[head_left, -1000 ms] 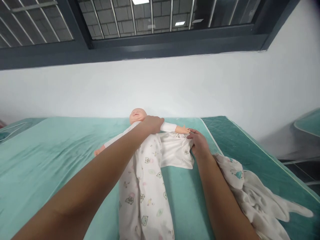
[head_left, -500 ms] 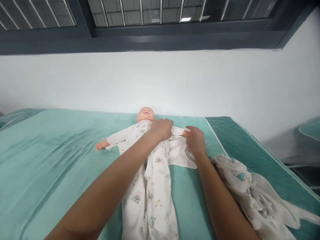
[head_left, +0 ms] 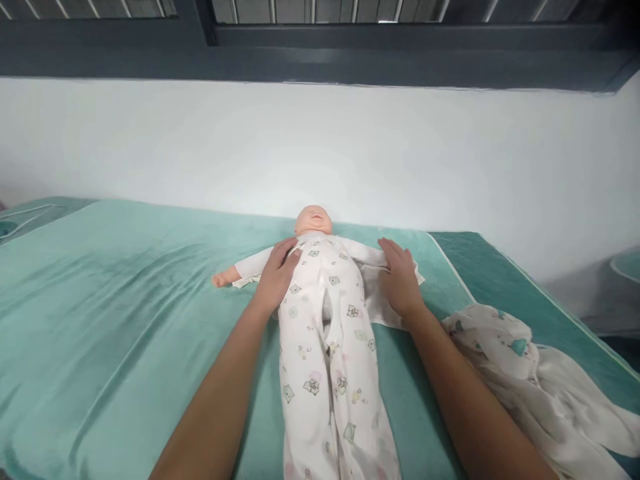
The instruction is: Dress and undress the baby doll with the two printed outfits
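Note:
A baby doll lies on its back, its head toward the wall. White baby pants printed with small animals are spread over its chest and run down toward me. My left hand rests against the left side of the doll's upper body, its fingers stretched out. On the other side, my right hand lies open over the end of the doll's sleeved arm, hiding the doll's hand there. White cloth is spread beneath that arm. The doll's other arm reaches out to the left with its hand bare.
Light green sheeting covers the bed, with a darker green strip on the right. A crumpled white printed garment lies beside my right forearm. Behind the bed stands a white wall below a dark window frame.
My left hand has moved left from the doll's shoulder to its side. My right hand has opened from its grip at the doll's hand and now lies over the sleeve end. The view has shifted.

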`<state>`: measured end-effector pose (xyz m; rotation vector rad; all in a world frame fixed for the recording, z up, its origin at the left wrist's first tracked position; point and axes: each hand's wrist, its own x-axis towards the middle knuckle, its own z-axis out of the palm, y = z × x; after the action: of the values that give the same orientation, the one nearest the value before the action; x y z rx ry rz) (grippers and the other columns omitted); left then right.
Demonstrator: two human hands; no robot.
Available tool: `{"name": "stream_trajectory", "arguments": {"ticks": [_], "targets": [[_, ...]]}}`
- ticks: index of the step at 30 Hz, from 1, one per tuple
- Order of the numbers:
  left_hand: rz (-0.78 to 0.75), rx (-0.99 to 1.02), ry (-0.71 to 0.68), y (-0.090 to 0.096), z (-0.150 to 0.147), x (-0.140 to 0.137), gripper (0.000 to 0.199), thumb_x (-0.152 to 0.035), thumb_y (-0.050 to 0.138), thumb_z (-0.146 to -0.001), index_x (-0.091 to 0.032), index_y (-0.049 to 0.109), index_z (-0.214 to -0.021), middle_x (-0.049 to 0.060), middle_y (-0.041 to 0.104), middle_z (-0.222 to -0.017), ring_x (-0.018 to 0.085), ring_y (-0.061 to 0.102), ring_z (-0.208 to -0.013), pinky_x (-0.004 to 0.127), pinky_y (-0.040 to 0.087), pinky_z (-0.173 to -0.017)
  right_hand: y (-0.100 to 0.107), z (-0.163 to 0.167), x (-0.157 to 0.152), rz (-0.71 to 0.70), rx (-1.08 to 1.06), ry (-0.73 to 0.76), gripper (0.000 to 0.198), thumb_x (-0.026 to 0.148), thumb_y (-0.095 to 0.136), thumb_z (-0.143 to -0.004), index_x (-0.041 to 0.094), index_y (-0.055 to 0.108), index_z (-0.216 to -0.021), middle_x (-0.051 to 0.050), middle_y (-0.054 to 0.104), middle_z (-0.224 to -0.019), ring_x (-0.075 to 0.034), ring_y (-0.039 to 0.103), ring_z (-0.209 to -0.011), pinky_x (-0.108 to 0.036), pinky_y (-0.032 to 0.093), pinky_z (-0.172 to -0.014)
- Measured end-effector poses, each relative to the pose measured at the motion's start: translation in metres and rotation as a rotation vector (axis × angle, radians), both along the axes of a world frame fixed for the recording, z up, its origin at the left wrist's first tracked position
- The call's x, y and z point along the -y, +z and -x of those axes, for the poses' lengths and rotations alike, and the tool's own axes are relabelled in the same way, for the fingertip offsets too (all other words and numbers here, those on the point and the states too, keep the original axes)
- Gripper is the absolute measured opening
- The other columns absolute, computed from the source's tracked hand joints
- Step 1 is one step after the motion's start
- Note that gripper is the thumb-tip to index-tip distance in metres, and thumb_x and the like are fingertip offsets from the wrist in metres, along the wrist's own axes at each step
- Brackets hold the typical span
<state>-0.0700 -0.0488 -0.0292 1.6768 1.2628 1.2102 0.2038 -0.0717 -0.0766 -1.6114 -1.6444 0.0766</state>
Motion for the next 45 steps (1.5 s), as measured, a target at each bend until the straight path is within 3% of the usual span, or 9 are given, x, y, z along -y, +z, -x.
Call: {"name": "stream_trajectory", "arguments": {"ticks": [3,5,9,16,21,27,31,38,45], "targets": [[0.003,0.043,-0.038,-0.002,-0.002,-0.002,0.037,-0.044,0.054,-0.092,-0.024,0.060,-0.122,0.005,0.051,-0.146,0.021,0.045,-0.137,0.034,0.030,-0.119,0.012,0.027,0.002,0.002,-0.329,0.165,0.046,0.030,0.048,-0.090,0.026,0.056,-0.134,-0.007,0.054,-0.146,-0.024,0.047,-0.136,-0.048,0.033,-0.117],[0.005,0.062,-0.056,-0.002,-0.002,-0.003,0.037,-0.044,0.057,-0.089,-0.023,0.060,-0.120,0.005,0.050,-0.146,0.022,0.044,-0.138,0.035,0.030,-0.119,0.021,0.045,0.000,0.050,-0.432,0.251,0.040,0.044,0.050,-0.092,0.025,0.061,-0.127,-0.007,0.057,-0.142,-0.024,0.048,-0.135,-0.045,0.032,-0.118],[0.001,0.082,-0.079,-0.003,-0.003,-0.002,0.040,-0.042,0.065,-0.083,-0.023,0.060,-0.118,0.007,0.050,-0.145,0.025,0.043,-0.138,0.039,0.030,-0.117,0.036,0.065,-0.010,0.125,-0.504,0.359,0.043,0.054,0.056,-0.089,0.025,0.061,-0.120,-0.007,0.051,-0.147,-0.024,0.042,-0.139,-0.043,0.027,-0.119],[-0.027,0.085,-0.088,-0.006,-0.005,-0.003,0.036,-0.040,0.070,-0.079,-0.022,0.058,-0.108,0.008,0.051,-0.143,0.026,0.049,-0.130,0.041,0.036,-0.110,0.044,0.071,-0.023,0.213,-0.494,0.364,0.048,0.056,0.073,-0.075,0.025,0.052,-0.103,-0.008,0.050,-0.141,-0.026,0.047,-0.129,-0.044,0.036,-0.108],[-0.156,0.050,-0.082,-0.010,-0.008,0.000,0.018,-0.034,0.068,-0.082,-0.022,0.056,-0.088,0.007,0.054,-0.134,0.024,0.049,-0.126,0.040,0.035,-0.108,0.042,0.072,-0.019,0.022,-0.320,0.336,0.035,0.050,0.073,-0.076,0.023,0.050,-0.080,-0.008,0.048,-0.127,-0.027,0.040,-0.126,-0.045,0.031,-0.109],[-0.441,-0.145,0.013,-0.012,-0.008,0.004,0.018,-0.033,0.063,-0.088,-0.022,0.052,-0.079,0.004,0.056,-0.095,0.021,0.051,-0.099,0.037,0.040,-0.094,0.047,0.078,-0.003,-0.195,-0.187,0.373,0.037,0.042,0.064,-0.087,0.023,0.046,-0.062,-0.005,0.050,-0.087,-0.023,0.045,-0.096,-0.040,0.037,-0.090],[-0.487,-0.252,0.073,-0.013,-0.007,0.006,0.024,-0.036,0.061,-0.090,-0.022,0.047,-0.075,0.002,0.055,-0.080,0.020,0.048,-0.084,0.037,0.041,-0.083,0.050,0.077,0.003,-0.220,-0.238,0.442,0.043,0.037,0.054,-0.094,0.022,0.037,-0.058,0.000,0.046,-0.067,-0.019,0.043,-0.076,-0.036,0.036,-0.076],[-0.358,-0.221,0.161,-0.016,-0.005,0.008,0.020,-0.039,0.063,-0.087,-0.022,0.053,-0.081,0.000,0.061,-0.081,0.018,0.054,-0.079,0.033,0.042,-0.075,0.044,0.064,0.004,-0.095,-0.276,0.386,0.054,0.045,0.051,-0.094,0.022,0.021,-0.055,0.005,0.022,-0.053,-0.012,0.026,-0.056,-0.031,0.026,-0.061],[-0.233,-0.255,0.211,-0.019,0.005,0.016,0.027,-0.047,0.063,-0.085,-0.022,0.057,-0.075,-0.001,0.065,-0.076,0.019,0.056,-0.076,0.032,0.040,-0.073,0.035,0.040,0.023,0.202,-0.355,0.285,0.054,0.059,0.049,-0.091,0.022,0.025,-0.059,0.003,0.025,-0.059,-0.012,0.026,-0.060,-0.030,0.020,-0.057]]}}
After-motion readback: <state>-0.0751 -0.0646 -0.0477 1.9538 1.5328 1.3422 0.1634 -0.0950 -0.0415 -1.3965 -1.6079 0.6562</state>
